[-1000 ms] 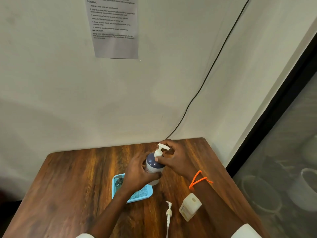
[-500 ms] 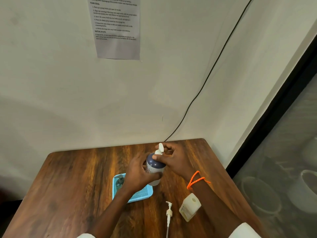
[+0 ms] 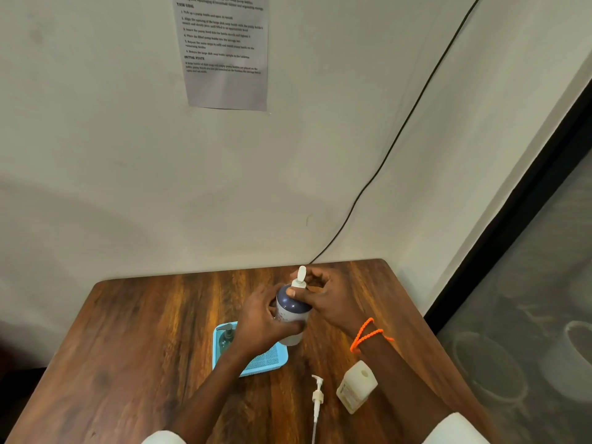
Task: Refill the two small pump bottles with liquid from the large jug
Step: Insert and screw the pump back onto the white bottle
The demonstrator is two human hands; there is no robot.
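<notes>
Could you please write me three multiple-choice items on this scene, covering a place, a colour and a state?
1. Where does the loose pump head lie?
A. in the tray
B. on the table
C. on the floor

2. What colour is the tray?
A. red
B. black
C. light blue

3. What is the left hand doing?
A. gripping the bottle
B. resting flat
C. holding the tray

Answers: B, it lies on the wood beside the open white bottle; C, its rim is light blue; A, its fingers wrap the body while the right hand holds the pump top.
</notes>
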